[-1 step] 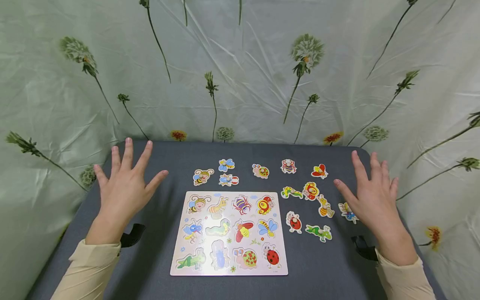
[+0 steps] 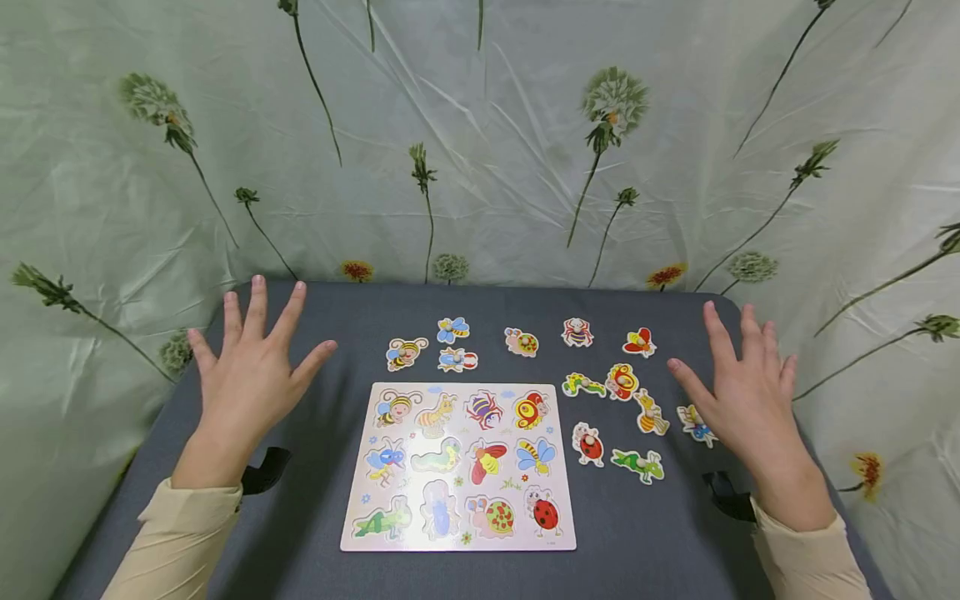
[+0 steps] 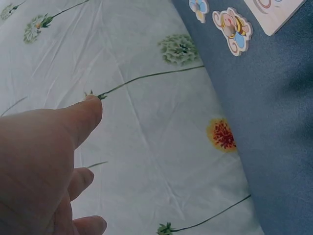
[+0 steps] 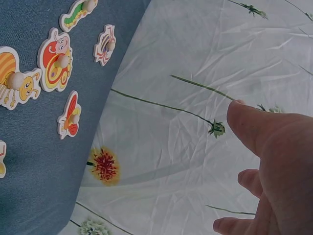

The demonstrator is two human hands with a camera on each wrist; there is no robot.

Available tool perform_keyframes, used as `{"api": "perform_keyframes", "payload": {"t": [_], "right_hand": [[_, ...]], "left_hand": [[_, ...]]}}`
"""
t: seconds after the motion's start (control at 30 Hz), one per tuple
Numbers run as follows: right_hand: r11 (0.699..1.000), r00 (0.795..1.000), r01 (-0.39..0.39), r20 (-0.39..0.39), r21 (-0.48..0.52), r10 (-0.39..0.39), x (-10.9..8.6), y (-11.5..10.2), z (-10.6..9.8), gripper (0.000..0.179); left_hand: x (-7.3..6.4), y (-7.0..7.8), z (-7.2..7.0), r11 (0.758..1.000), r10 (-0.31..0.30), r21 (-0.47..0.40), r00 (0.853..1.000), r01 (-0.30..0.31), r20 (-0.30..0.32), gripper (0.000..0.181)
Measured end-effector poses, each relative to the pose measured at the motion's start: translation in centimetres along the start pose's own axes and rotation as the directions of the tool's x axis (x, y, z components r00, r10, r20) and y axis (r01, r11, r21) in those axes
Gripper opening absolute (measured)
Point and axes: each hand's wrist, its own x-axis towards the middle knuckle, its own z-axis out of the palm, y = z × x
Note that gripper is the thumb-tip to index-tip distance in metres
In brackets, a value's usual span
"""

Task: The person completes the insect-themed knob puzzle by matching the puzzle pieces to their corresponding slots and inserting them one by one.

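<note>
My left hand (image 2: pixel 251 379) hovers over the left part of the table with fingers spread and nothing held. Over on the right, my right hand (image 2: pixel 750 408) is spread too, its palm down and holding nothing. Between them lies a puzzle board (image 2: pixel 465 542) printed with insects in cut-out shapes. Nearest the right hand is a blue winged insect piece (image 2: pixel 696 425), partly overlapped by it in the head view. A ladybug piece (image 2: pixel 588 444) and a grasshopper piece (image 2: pixel 638 466) lie right of the board. In the right wrist view, a butterfly piece (image 4: pixel 55 68) shows a round wooden knob.
Above the board lie a bee piece (image 2: pixel 405 354), a snail piece (image 2: pixel 521 342), a spider piece (image 2: pixel 577 332) and several others. The dark grey table (image 2: pixel 300 525) ends at a pale curtain (image 2: pixel 510 167) printed with dandelions. Black straps (image 2: pixel 266 471) sit at the wrists.
</note>
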Motion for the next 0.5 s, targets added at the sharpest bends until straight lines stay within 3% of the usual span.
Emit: {"api": "perform_keyframes", "payload": {"t": [0.5], "right_hand": [[1.0,1.0,0.001,0.024,0.012,-0.001,-0.36,0.05,-0.14,0.089]], "left_hand": [[-0.36,0.29,-0.22,1.0,0.01,-0.002,1.0,-0.01,0.005,0.088]]}}
